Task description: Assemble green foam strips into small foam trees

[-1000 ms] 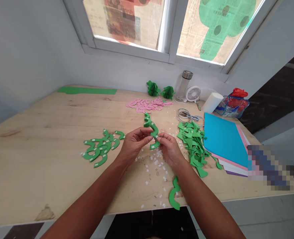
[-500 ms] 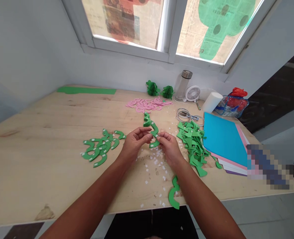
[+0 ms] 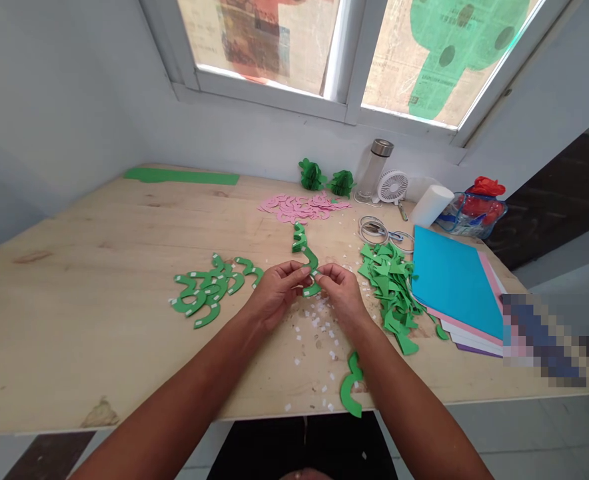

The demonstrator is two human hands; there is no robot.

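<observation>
— Middle of the tabletop (image 3: 99, 300) now! Any grip?

— Oh yes: pinched between left hand (image 3: 281, 293) and right hand (image 3: 342, 290), a curved green strip (image 3: 312, 259), with both hands closed on it near mid-length.

— And past that?

— Right at the strip's far end, a small stack of green pieces (image 3: 298, 239)! Over on the left, a heap of white-tabbed green cutouts (image 3: 209, 291).

— To the right?

— Green scraps (image 3: 389, 287), piled beside a blue sheet (image 3: 449, 277). And just below the hands, white bits (image 3: 319, 322), scattered everywhere!
</observation>
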